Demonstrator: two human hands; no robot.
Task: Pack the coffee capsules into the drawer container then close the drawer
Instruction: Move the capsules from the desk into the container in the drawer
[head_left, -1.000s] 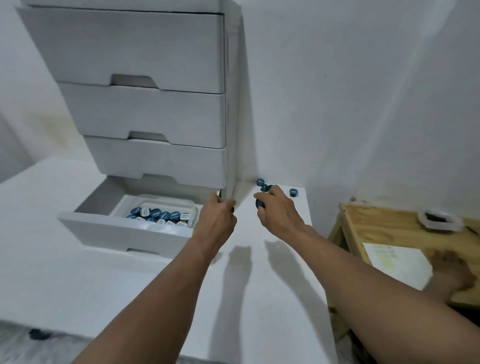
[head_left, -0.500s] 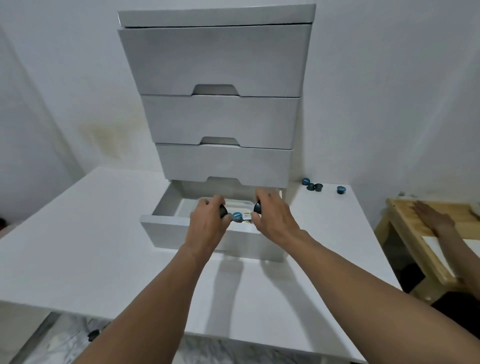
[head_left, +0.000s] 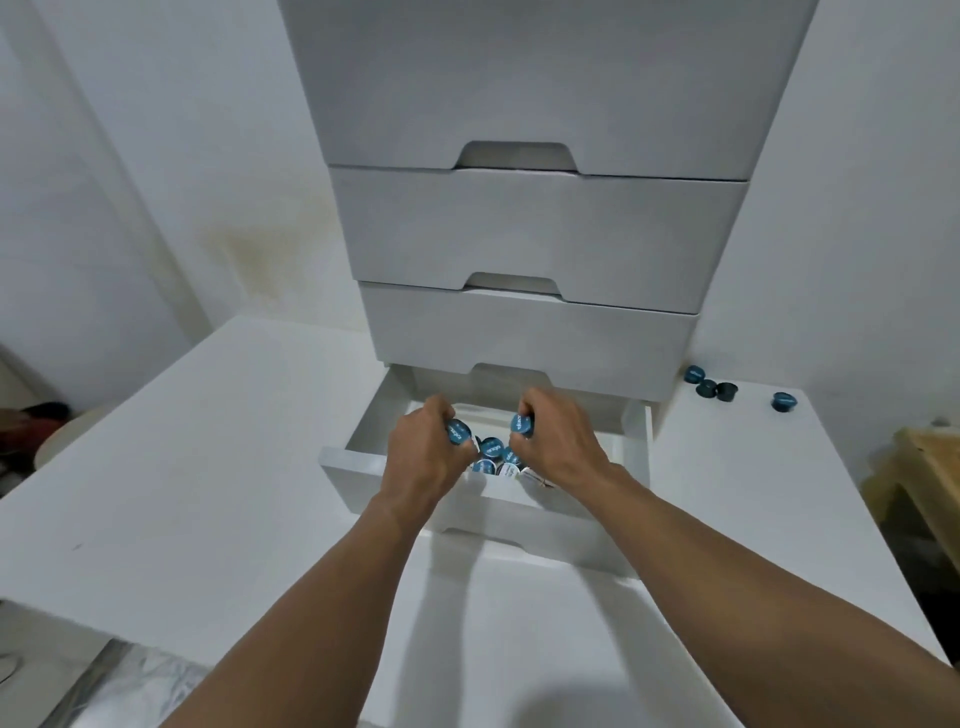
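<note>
Head view, frame centre: left hand (head_left: 426, 457) and right hand (head_left: 558, 449) each pinch a blue-lidded coffee capsule (head_left: 456, 432) in their fingers above the open white bottom drawer (head_left: 374, 467). Best lowered lid-up into gaps among capsules already inside. Four loose blue capsules (head_left: 706, 387) wait on the white counter (head_left: 779, 519), right of frame.

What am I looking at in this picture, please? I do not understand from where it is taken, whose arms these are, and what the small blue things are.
The camera sits on a person's head and looks down, so the two bare arms are that person's own. The left hand and the right hand each hold a blue coffee capsule over the open bottom drawer of a white drawer unit. More capsules already lie inside it. The unit stands on a white table. Four loose capsules wait on the table, to the right of the unit.
</note>
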